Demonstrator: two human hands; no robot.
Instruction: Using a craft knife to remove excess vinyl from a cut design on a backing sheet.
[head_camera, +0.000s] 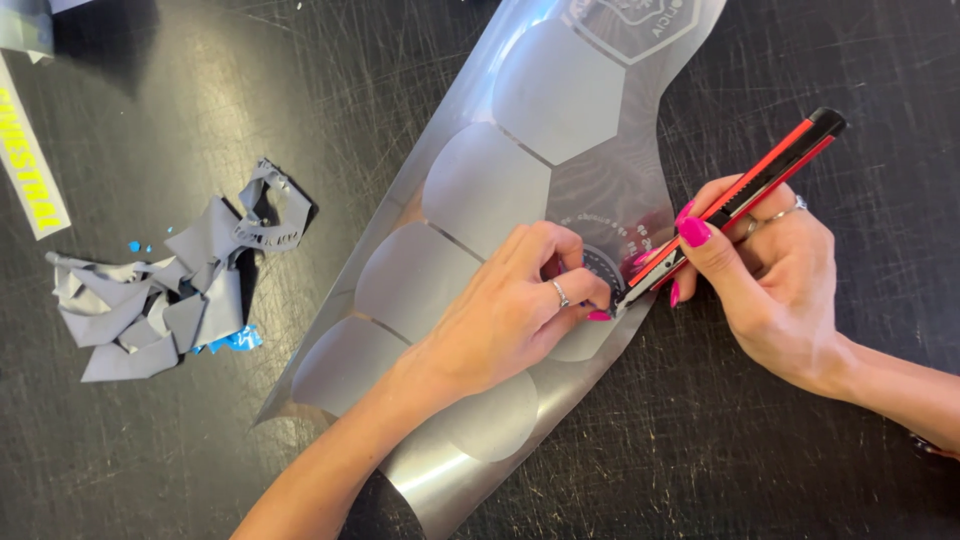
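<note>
The grey vinyl sheet (470, 190) lay diagonally across the dark, scratched worktop (180, 90), running from about one o'clock down to six o'clock, with rounded grey panels along its length and a round printed design near its right edge. The utility knife (735, 200), red and black, was slanted with its tip down at that design, seemingly so the point could work at a small detail. The right hand (770, 285) gripped the knife like a pen, fingers closed round the handle. The left hand (510, 305) pressed on the sheet just at nine o'clock of the blade tip, its fingers (575, 290) pinched together at the film, likely steadying or lifting a small piece; what they held was too small to tell.

At nine o'clock, well apart, sat a loose pile of grey vinyl scraps (170, 300) with blue flecks beside it. No container was in view. A white strip (30, 160) lay at ten o'clock.
</note>
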